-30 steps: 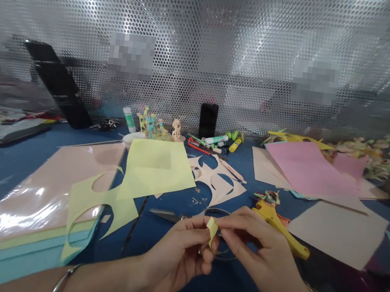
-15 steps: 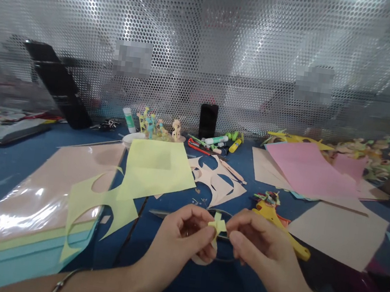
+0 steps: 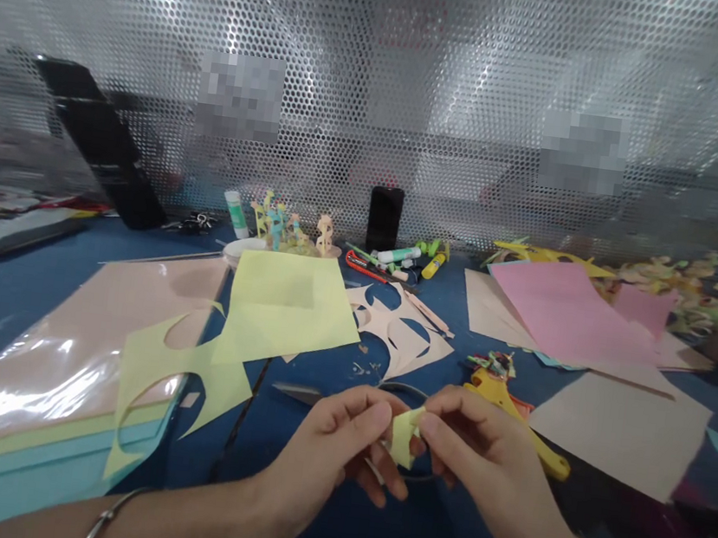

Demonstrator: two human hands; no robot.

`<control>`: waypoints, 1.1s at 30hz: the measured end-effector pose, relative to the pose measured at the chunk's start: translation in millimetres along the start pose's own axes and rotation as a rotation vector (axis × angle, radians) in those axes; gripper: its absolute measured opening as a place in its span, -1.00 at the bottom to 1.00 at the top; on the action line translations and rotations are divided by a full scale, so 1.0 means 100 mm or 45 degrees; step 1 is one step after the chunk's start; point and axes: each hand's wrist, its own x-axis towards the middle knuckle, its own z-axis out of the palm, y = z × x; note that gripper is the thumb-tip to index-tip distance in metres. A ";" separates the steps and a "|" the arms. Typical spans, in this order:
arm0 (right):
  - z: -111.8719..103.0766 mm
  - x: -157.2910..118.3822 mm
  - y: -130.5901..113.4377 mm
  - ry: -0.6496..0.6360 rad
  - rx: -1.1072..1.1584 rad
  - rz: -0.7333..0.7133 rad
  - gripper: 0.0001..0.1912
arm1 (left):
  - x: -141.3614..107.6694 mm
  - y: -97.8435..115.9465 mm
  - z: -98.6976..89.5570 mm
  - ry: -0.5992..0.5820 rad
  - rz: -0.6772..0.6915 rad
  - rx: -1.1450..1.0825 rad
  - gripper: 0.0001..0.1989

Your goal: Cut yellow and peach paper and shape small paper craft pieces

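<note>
A small folded yellow paper piece (image 3: 404, 437) is between my two hands, low in the middle of the view. My right hand (image 3: 477, 454) pinches its upper right corner between thumb and fingertips. My left hand (image 3: 343, 450) is closed at its left side, with the thumb near the index finger and the lower fingers behind the paper. Scissors (image 3: 297, 392) lie on the blue table, one blade pointing left and the handles partly hidden behind my hands.
A yellow sheet (image 3: 292, 309), a cut yellow scrap (image 3: 161, 360) and cut pale paper (image 3: 400, 331) lie beyond my hands. Right are a yellow tool (image 3: 505, 405), a pink sheet (image 3: 573, 313) and a grey sheet (image 3: 627, 433). A phone (image 3: 384, 220) stands at the back.
The yellow paper piece has turned, and its cross-like shape no longer shows. My left thumb has moved up and back, and my left lower fingers have stretched out further.
</note>
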 end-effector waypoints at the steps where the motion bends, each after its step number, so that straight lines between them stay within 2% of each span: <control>1: 0.00 0.00 0.00 0.002 0.011 0.001 -0.74 | 0.00 0.00 0.01 0.000 -0.020 -0.028 -0.68; 5: 0.03 0.00 0.00 0.003 0.018 0.034 -0.73 | 0.01 0.02 0.01 0.007 -0.090 -0.053 -0.71; 12: 0.03 0.00 0.03 -0.046 0.067 0.089 -0.71 | 0.02 0.01 0.00 0.034 -0.080 -0.020 -0.74; 18: 0.02 0.01 0.06 -0.057 0.103 0.166 -0.67 | 0.03 -0.01 -0.03 0.052 -0.010 0.030 -0.68; 22: 0.02 0.00 0.06 -0.038 0.108 0.142 -0.65 | 0.02 -0.01 -0.04 0.091 0.095 0.109 -0.59; 27: 0.03 0.01 0.03 -0.072 0.095 0.139 -0.63 | 0.00 0.02 -0.01 0.200 0.108 0.296 -0.78; 33: 0.05 0.02 0.07 -0.089 0.086 0.142 -0.63 | 0.00 0.03 0.00 0.241 0.113 0.328 -0.81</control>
